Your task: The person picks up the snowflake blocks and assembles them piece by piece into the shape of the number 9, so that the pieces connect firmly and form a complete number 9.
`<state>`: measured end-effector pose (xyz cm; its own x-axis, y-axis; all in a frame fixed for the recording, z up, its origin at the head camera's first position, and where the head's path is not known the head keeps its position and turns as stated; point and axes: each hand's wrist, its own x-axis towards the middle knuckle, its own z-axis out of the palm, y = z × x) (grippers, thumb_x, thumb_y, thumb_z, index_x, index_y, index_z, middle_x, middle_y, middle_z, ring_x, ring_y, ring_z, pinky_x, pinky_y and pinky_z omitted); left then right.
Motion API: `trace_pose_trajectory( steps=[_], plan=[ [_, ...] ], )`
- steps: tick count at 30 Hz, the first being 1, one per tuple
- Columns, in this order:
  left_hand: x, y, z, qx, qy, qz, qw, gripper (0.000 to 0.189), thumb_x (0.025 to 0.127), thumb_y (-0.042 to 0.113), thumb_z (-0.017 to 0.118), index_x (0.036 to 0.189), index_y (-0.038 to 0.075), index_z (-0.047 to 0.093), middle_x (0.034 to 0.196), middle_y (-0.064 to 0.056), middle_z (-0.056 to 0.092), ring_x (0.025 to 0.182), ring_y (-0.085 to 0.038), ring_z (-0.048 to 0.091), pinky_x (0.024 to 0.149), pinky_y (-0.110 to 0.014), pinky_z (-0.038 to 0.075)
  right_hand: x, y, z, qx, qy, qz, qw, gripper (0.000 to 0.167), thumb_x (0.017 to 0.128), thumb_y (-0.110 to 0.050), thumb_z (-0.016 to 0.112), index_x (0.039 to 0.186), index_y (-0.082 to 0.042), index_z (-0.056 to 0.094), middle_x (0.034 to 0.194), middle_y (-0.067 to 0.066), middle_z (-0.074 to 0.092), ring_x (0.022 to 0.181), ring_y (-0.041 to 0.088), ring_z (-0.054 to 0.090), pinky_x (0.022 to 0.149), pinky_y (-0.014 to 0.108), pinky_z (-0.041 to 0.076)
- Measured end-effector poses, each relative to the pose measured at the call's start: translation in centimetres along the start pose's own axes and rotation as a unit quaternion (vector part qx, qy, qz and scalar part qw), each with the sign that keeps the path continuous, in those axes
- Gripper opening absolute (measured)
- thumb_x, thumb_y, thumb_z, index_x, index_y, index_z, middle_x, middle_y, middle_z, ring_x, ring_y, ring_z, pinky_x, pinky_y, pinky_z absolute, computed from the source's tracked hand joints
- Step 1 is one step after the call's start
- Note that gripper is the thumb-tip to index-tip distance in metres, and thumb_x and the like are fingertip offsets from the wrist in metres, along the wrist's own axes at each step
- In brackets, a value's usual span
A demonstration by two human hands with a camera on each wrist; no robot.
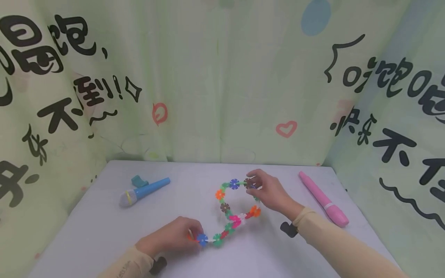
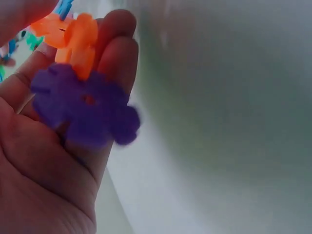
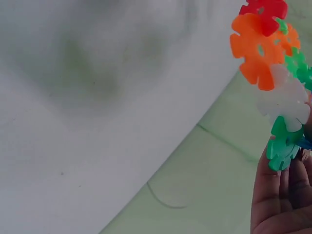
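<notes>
A chain of colourful flower-shaped interlocking discs (image 1: pixel 235 221) forms a loop with a tail in the head view. My left hand (image 1: pixel 179 234) pinches the tail's end near a blue disc. In the left wrist view, orange discs (image 2: pixel 78 41) and a purple disc (image 2: pixel 85 107) lie over that hand's fingers. My right hand (image 1: pixel 269 191) pinches the loop at its upper right, beside a brown disc. Orange, white and green discs (image 3: pixel 280 146) hang by the right fingers in the right wrist view; the exact fingertip contact is partly out of frame.
A blue toy microphone (image 1: pixel 146 192) lies on the white table (image 1: pixel 114 239) at the left, with a small teal piece (image 1: pixel 139 181) behind it. At the right lies a pink microphone-shaped toy (image 1: pixel 323 199). Printed curtains (image 1: pixel 222 96) surround the table's back and sides.
</notes>
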<state>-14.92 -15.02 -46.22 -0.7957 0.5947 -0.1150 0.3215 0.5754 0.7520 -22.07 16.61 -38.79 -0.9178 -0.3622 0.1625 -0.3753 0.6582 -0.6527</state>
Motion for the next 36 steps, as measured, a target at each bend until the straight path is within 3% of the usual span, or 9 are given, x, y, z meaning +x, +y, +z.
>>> trace_pose_trajectory(
  steps=[4,8,16,24,32,36],
  plan=[
    [0.0,1.0,1.0,-0.028,-0.017,0.005,0.9995,0.016,0.079,0.013,0.078,0.091,0.020,0.070,0.077,0.013,0.063,0.065,-0.006,0.058,0.062,-0.025,0.050,0.5,0.5,0.0,0.005,-0.002,-0.008,1.0000,0.036,0.088,-0.009,0.077,0.121,-0.012,0.063,0.106,-0.002,0.070,0.093,0.017,0.067,0.077,0.033,0.057],
    [0.1,1.7,2.0,-0.051,-0.030,-0.001,0.9983,0.014,0.079,0.013,0.079,0.087,0.018,0.070,0.072,0.011,0.063,0.056,-0.006,0.057,0.055,-0.023,0.049,1.0,1.2,0.1,0.018,-0.031,-0.016,0.9992,0.035,0.088,-0.007,0.076,0.122,-0.012,0.067,0.108,-0.003,0.069,0.092,0.016,0.067,0.074,0.030,0.056],
    [0.4,3.0,3.7,-0.017,-0.035,0.001,0.9992,0.018,0.075,0.019,0.086,0.080,0.019,0.069,0.067,0.012,0.056,0.058,-0.002,0.048,0.055,-0.020,0.044,2.1,2.0,1.4,0.047,-0.100,-0.018,0.9937,0.037,0.091,-0.002,0.070,0.126,-0.014,0.066,0.113,-0.003,0.068,0.096,0.016,0.067,0.080,0.031,0.056],
    [0.4,4.2,5.0,-0.016,-0.062,-0.045,0.9969,0.021,0.075,0.021,0.086,0.081,0.022,0.066,0.065,0.009,0.055,0.059,-0.004,0.048,0.056,-0.021,0.041,3.4,2.3,2.7,0.054,-0.138,-0.031,0.9884,0.033,0.091,0.002,0.069,0.122,-0.009,0.067,0.109,0.000,0.070,0.095,0.017,0.069,0.082,0.033,0.056],
    [0.6,4.3,4.8,0.033,-0.070,-0.019,0.9968,0.018,0.077,0.026,0.086,0.089,0.023,0.072,0.065,0.013,0.056,0.060,-0.001,0.050,0.057,-0.020,0.044,4.1,2.9,4.0,0.043,-0.168,-0.033,0.9843,0.032,0.091,0.001,0.069,0.121,-0.011,0.068,0.109,-0.003,0.071,0.101,0.017,0.067,0.086,0.035,0.054],
    [0.6,4.6,4.9,0.037,-0.068,-0.014,0.9969,0.018,0.077,0.028,0.085,0.090,0.022,0.074,0.065,0.013,0.057,0.060,-0.001,0.051,0.058,-0.020,0.045,4.1,2.9,4.6,0.037,-0.167,-0.025,0.9850,0.032,0.091,-0.001,0.070,0.121,-0.012,0.068,0.110,-0.004,0.071,0.108,0.019,0.065,0.092,0.039,0.052]
  ],
)
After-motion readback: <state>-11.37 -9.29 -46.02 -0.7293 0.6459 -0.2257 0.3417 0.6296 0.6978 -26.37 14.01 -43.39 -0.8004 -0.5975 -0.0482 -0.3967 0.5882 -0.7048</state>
